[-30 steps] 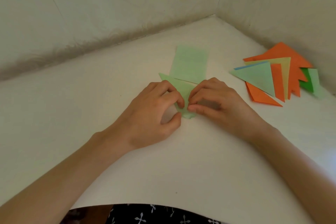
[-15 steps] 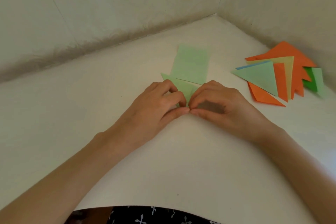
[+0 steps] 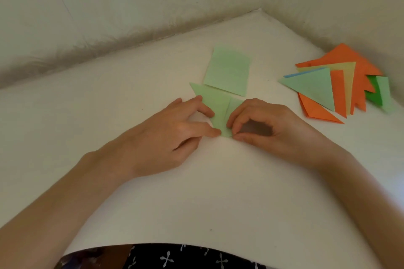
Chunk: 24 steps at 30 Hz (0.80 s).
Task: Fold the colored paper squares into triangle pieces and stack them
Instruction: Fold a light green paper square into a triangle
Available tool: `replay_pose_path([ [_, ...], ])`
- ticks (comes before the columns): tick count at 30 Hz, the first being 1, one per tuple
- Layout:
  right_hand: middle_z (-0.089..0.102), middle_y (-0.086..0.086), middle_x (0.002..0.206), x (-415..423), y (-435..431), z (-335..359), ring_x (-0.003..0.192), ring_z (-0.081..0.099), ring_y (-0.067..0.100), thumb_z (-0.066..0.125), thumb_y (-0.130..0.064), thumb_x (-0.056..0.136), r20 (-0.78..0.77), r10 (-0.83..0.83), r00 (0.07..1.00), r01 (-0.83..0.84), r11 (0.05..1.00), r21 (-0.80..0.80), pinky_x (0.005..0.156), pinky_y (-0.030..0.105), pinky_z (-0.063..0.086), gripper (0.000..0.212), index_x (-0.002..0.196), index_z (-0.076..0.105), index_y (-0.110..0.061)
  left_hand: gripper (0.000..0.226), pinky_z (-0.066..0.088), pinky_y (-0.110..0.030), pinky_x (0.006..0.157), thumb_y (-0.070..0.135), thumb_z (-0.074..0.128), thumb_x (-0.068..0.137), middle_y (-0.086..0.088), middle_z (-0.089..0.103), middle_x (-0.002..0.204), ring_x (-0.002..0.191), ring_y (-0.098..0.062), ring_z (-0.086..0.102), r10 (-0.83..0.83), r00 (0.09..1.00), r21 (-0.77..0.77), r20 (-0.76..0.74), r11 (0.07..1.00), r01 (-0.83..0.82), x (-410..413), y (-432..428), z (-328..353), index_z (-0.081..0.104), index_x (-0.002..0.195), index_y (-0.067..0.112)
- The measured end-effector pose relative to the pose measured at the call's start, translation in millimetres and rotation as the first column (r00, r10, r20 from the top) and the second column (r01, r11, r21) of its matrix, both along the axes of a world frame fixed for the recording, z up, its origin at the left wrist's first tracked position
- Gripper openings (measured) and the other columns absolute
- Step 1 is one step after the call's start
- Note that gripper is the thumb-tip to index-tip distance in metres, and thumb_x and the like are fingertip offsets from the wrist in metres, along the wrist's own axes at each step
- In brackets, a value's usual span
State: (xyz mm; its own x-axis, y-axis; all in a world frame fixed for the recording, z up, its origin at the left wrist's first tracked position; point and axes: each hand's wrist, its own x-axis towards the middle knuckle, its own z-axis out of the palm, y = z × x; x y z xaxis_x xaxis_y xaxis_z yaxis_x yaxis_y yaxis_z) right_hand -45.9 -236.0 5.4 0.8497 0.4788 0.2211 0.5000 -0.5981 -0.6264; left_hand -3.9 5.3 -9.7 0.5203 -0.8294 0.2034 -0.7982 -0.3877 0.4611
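Observation:
A light green paper piece (image 3: 218, 107), partly folded into a narrow pointed shape, lies on the white table (image 3: 218, 181) between my hands. My left hand (image 3: 170, 133) presses its left edge with two fingertips, thumb off the paper. My right hand (image 3: 269, 129) has curled fingers, and its index finger and thumb pinch the paper's lower right flap near the tip. A flat light green square (image 3: 227, 70) lies just behind it, overlapping the folded piece's far edge. A pile of folded triangles (image 3: 328, 87) in orange, green, yellow and blue sits at the right.
Pale walls (image 3: 131, 6) close the table at the back and right, meeting in a corner behind the pile. The table's near edge curves above a dark patterned garment (image 3: 185, 257).
My hands have drawn slightly apart, so more of the green piece shows between them. My left thumb has come off the paper. A folded flap now shows on the right side.

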Motion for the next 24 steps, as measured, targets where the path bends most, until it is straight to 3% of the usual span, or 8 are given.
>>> replay_pose_path([
  [3, 0.064, -0.003, 0.097, 1, 0, 0, 0.094, 0.055, 0.007, 0.066, -0.021, 0.085, -0.035, -0.003, 0.999, 0.004, 1.0, 0.02, 0.086, 0.018, 0.042, 0.011, 0.086, 0.066, -0.011, 0.042, 0.041, -0.059, 0.098, 0.018, 0.035, 0.089, -0.011, 0.058, 0.124, 0.129, -0.032, 0.046, -0.042, 0.99, 0.04, 0.136, 0.999, 0.037, 0, 1, 2, 0.065, 0.117, 0.023],
  [6, 0.064, -0.004, 0.097, 3, 0, 0, 0.096, 0.055, 0.006, 0.064, -0.023, 0.086, -0.059, 0.0, 0.998, 0.002, 1.0, 0.022, 0.087, 0.016, 0.042, 0.014, 0.087, 0.068, -0.01, 0.043, 0.04, -0.041, 0.099, 0.016, 0.037, 0.085, -0.004, 0.063, 0.119, 0.118, -0.019, 0.05, -0.09, 0.958, 0.094, 0.274, 0.993, 0.066, -2, -1, 5, 0.067, 0.116, 0.014],
  [9, 0.064, -0.007, 0.098, 4, -1, 0, 0.097, 0.056, 0.007, 0.059, -0.025, 0.087, -0.071, -0.001, 0.997, 0.003, 0.999, 0.033, 0.087, 0.016, 0.042, 0.017, 0.09, 0.068, -0.012, 0.043, 0.042, -0.032, 0.093, 0.014, 0.037, 0.085, -0.005, 0.063, 0.119, 0.105, -0.018, 0.055, -0.099, 0.966, 0.096, 0.24, 0.992, 0.078, -5, -2, 10, 0.065, 0.117, 0.011],
  [12, 0.063, -0.008, 0.096, 4, 1, -2, 0.097, 0.053, 0.009, 0.058, -0.028, 0.087, -0.077, -0.035, 0.996, 0.037, 0.999, 0.024, 0.087, 0.018, 0.041, 0.015, 0.092, 0.066, -0.017, 0.044, 0.056, -0.037, 0.079, 0.015, 0.036, 0.085, -0.007, 0.064, 0.119, 0.099, -0.027, 0.064, -0.1, 0.97, 0.113, 0.223, 0.991, 0.077, -6, 1, 12, 0.066, 0.117, 0.013],
  [14, 0.061, -0.01, 0.095, 5, 3, -2, 0.097, 0.051, 0.008, 0.061, -0.031, 0.085, -0.096, -0.082, 0.992, 0.084, 0.996, 0.023, 0.087, 0.017, 0.039, 0.011, 0.089, 0.065, -0.022, 0.045, 0.057, -0.041, 0.074, 0.015, 0.036, 0.085, -0.009, 0.064, 0.118, 0.097, -0.03, 0.066, -0.108, 0.969, 0.118, 0.222, 0.99, 0.083, -7, 1, 12, 0.067, 0.117, 0.013],
  [19, 0.059, -0.015, 0.095, 5, 10, 1, 0.1, 0.046, 0.003, 0.066, -0.029, 0.076, -0.186, -0.199, 0.962, 0.211, 0.976, 0.051, 0.087, 0.008, 0.031, 0.007, 0.077, 0.06, -0.031, 0.045, 0.057, -0.041, 0.074, 0.015, 0.036, 0.085, -0.009, 0.064, 0.119, 0.096, -0.03, 0.066, -0.112, 0.969, 0.122, 0.221, 0.989, 0.087, -6, 1, 12, 0.068, 0.117, 0.013],
  [24, 0.054, -0.014, 0.094, 6, 17, -2, 0.096, 0.042, 0.006, 0.062, -0.029, 0.076, -0.16, -0.255, 0.954, 0.261, 0.965, 0.021, 0.084, 0.004, 0.027, 0.011, 0.074, 0.055, -0.036, 0.044, 0.056, -0.045, 0.079, 0.015, 0.037, 0.085, -0.008, 0.065, 0.12, 0.104, -0.028, 0.065, -0.119, 0.977, 0.095, 0.178, 0.99, 0.104, -3, 1, 10, 0.068, 0.116, 0.012],
])
